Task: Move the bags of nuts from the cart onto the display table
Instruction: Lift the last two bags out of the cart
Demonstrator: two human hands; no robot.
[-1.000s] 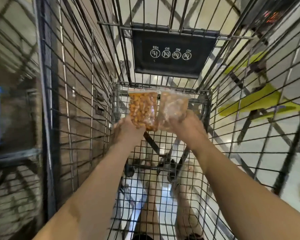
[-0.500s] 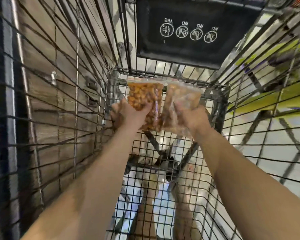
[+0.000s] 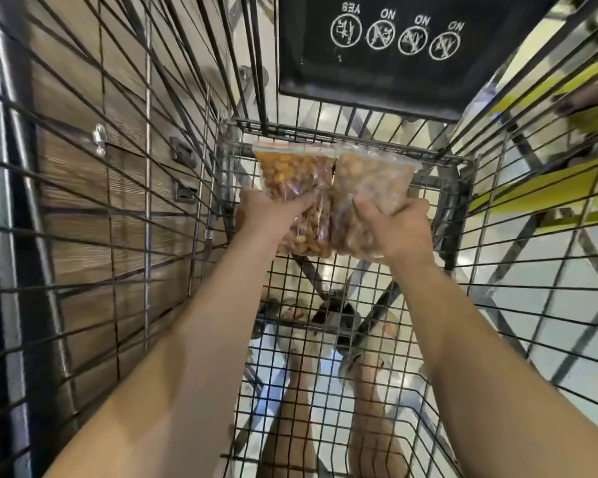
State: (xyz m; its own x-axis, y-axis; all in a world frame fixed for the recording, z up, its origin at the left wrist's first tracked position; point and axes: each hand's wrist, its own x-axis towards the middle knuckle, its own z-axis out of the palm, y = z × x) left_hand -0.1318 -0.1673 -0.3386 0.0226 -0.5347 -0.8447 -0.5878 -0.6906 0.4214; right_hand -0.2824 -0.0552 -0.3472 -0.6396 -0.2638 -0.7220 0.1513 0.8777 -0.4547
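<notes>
Two clear zip bags of nuts stand side by side deep inside the wire cart (image 3: 325, 339). The orange-brown bag (image 3: 296, 174) is on the left and my left hand (image 3: 273, 215) grips its lower part. A paler bag (image 3: 373, 177) is on the right, and my right hand (image 3: 397, 225) holds it with the thumb across its front. Both arms reach down into the basket. The bags' bottoms hang just above the mesh floor, near the cart's far end wall.
Wire side walls (image 3: 118, 201) rise close on both sides. The black child-seat flap (image 3: 394, 63) with safety icons hangs above the far end. Wooden panelling lies beyond the left wall, yellow shapes (image 3: 549, 188) beyond the right. Legs and feet show through the mesh floor.
Both hands with the bags have risen a little and come closer to the camera. The view has tilted down and moved in toward the cart's end.
</notes>
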